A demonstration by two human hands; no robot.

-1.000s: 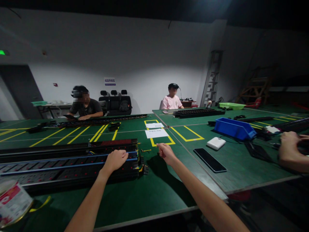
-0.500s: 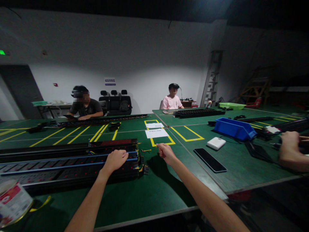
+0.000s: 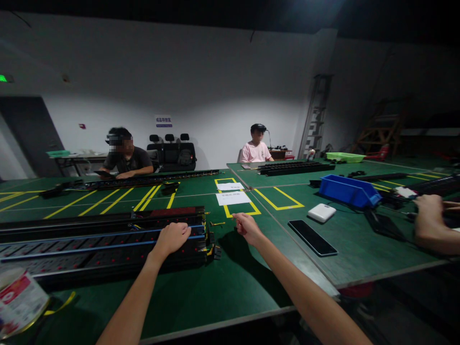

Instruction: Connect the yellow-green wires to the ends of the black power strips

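My left hand (image 3: 174, 238) lies on a long black panel strip (image 3: 118, 255) with blue edges and small red dots. Its fingers are bent down over the strip near the right end, fingertips partly hidden. Wires and black connectors (image 3: 216, 252) stick out at that end. To the right, my right hand (image 3: 248, 228) is raised over the green table (image 3: 201, 297), thumb and forefinger pinched together. Whatever the pinch may hold is too small to make out. Just beyond that hand are white paper labels (image 3: 233, 198) with printed characters.
A black phone (image 3: 312, 238), a white power bank (image 3: 322, 212) and a blue bin (image 3: 348, 191) are on the right. A co-worker's hand (image 3: 433, 220) is at the right edge. A tin can (image 3: 21, 302) stands front left. Two people sit across the table.
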